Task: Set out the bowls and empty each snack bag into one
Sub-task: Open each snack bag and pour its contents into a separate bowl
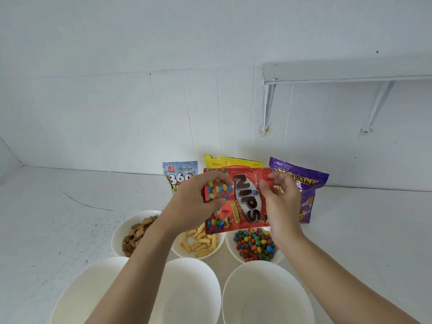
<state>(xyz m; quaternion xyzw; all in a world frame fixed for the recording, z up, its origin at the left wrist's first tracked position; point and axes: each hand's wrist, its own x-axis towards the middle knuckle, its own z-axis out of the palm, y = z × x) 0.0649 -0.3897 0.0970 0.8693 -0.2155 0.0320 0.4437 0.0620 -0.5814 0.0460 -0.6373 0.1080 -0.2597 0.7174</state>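
"Holding the red Nips bag (245,202) side-on at mid-frame with both hands; is it empty yet?"

"Nearly or wholly, I judge; it looks flat and slack, and coated peanuts (254,244) fill the candy bowl (230,249) just below it, right of centre; whether any cling inside, or which end is open, I cannot tell."

"How are the hands set?"

"The left hand (198,202) curls round the bag's left edge, thumb below and fingers over the print; the right hand (284,202) pinches the upper right edge between thumb and fingertips; both grip the bag, and neither touches a bowl."

"What would do the step well?"

"Keep the mouth over that bowl, not the sticks bowl (177,252) beside it; tip steeply and press down along the seams, since glossy film creases and traps round pieces; pour low, as hard smooth candies would likely bounce off a rim."

"And the rest?"

"Brown ridged squares sit in the squares bowl (117,242) at left; the lower-left bowl (93,291), bottom-centre bowl (187,295) and lower-right bowl (264,300) are smooth, deep, white and unfilled; a blue-white pouch (178,174), a yellow bag (231,163) and a crinkled purple bag (306,197) stand behind, against the wall, on the matte white counter (58,206)."
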